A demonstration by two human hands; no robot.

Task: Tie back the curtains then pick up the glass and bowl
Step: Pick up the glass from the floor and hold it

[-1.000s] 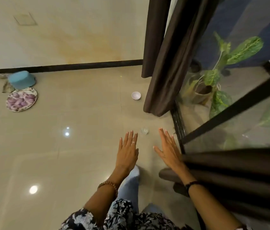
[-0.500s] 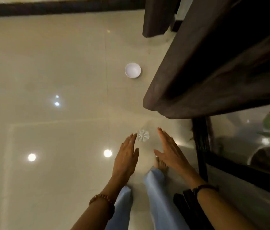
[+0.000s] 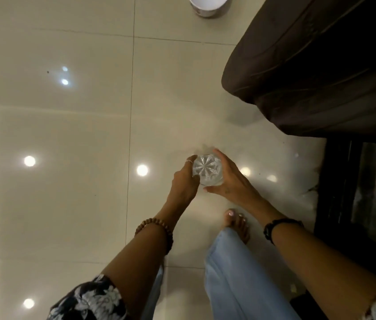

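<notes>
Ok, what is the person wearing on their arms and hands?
The left hand has a thin silver ring on one finger, and a brown wooden bead bracelet circles that wrist. The right hand shows no ring; its wrist carries a black band. Both upper arms end in dark sleeves printed with pale flowers; the forearms are bare.

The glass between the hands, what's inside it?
The glass looks empty: its star-cut base shows through. Left hand and right hand cover its sides.
</notes>
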